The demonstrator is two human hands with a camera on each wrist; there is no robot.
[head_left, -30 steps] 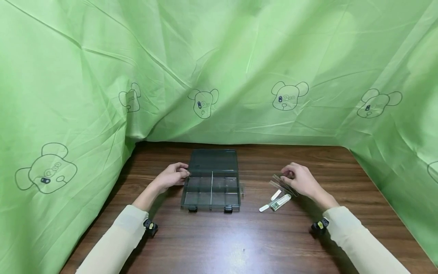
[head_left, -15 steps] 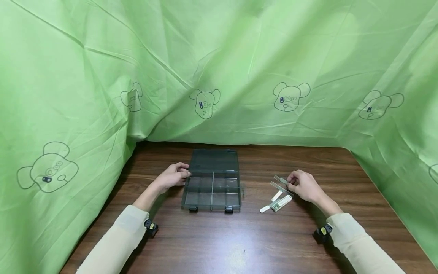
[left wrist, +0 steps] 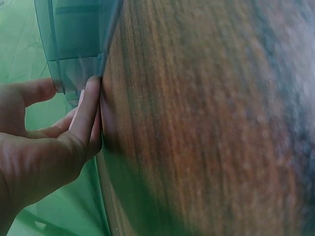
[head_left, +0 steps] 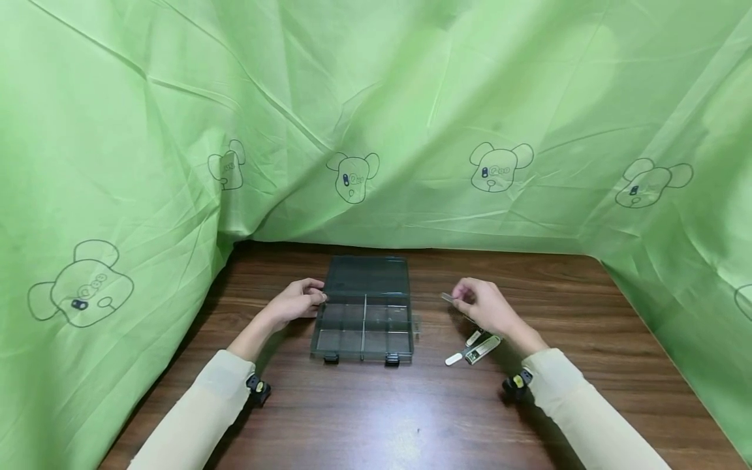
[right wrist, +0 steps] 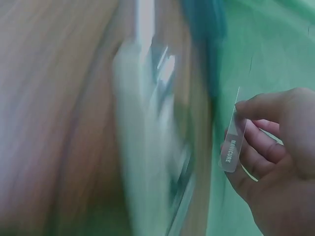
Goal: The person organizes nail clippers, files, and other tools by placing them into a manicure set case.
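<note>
My right hand (head_left: 486, 305) pinches a clear nail file (right wrist: 233, 147) between thumb and fingers, held above the table. In the right wrist view the file is a thin see-through strip lettered MANICURE; its tip points left in the head view. A dark see-through divider box (head_left: 341, 339) lies with its lid (head_left: 366, 274) folded back and its compartments bare. At the box's left side is my left hand (head_left: 294, 303); in the left wrist view its fingertips touch the wall and rim. Below my right hand lies a nail clipper (head_left: 483, 350), beside small white-ended tools (head_left: 454, 359).
The wooden table (head_left: 376, 411) carries the box and the small tools. Green cloth (head_left: 411, 130) with printed bear heads hangs behind and at both sides. Two black latches (head_left: 391, 358) stick out at the box's front edge.
My right hand first drew back to the right over the small tools, then lifted one clear file and moved left with it. The left hand and the box stay in place.
</note>
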